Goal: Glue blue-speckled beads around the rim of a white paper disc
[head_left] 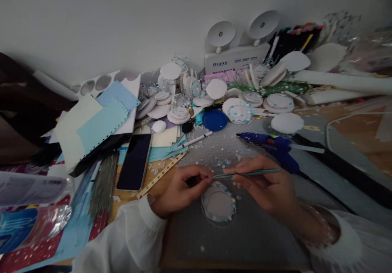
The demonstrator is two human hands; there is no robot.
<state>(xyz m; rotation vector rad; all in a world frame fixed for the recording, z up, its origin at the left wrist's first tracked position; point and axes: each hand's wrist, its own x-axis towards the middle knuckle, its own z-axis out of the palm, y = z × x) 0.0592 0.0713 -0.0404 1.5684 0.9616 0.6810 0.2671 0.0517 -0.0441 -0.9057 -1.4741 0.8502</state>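
Note:
My right hand [266, 185] grips a thin metal tool [245, 174], like tweezers, held level with its tip pointing left. My left hand [181, 188] has its fingers pinched at that tip; whatever sits between them is too small to make out. Just below both hands a white round disc [218, 204] edged with small blue and white sequins lies on the grey cutting mat [245, 232]. Both wrists wear white fluffy sleeves.
A blue glue gun [272, 145] lies beyond my right hand. A black phone [134, 160], a wooden ruler [161, 175], a white pen [196, 139], a blue lid [214, 120] and piles of white discs [278, 101] crowd the back. Card sheets [92, 122] stack at left.

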